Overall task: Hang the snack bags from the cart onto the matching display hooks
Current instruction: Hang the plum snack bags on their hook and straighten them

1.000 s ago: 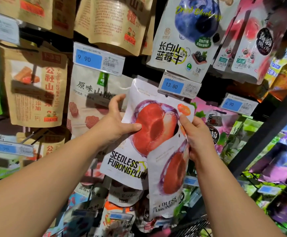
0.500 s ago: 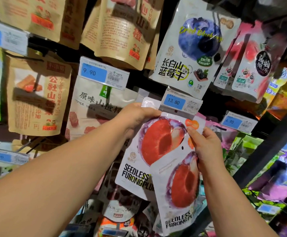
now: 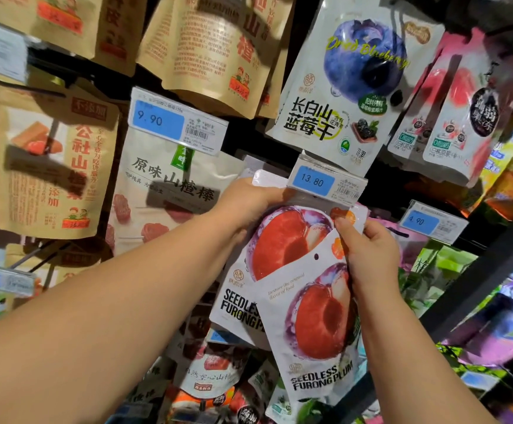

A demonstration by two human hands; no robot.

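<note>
While the rear plum bag [image 3: 282, 240] is gripped at its top edge by the left hand [image 3: 249, 200], the front plum bag [image 3: 316, 316] is pinched by the right hand [image 3: 371, 255], tilted, its hang hole [image 3: 316, 256] below the 13.80 price tag [image 3: 325, 182].

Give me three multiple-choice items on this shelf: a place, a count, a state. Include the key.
1. Where is the 13.80 price tag?
A. just above the rear plum bag
B. below it
C. far left of it

2. How many bags show a halved-plum picture?
A. one
B. two
C. four

3. What is the left hand doing?
A. hanging idle
B. gripping the rear plum bag's top
C. pressing the price tag

1 A: the tag overhangs that bag's top edge.
2 B: the rear one and the front plum bag in the right hand.
3 B: its fingers curl over the top edge.
</note>
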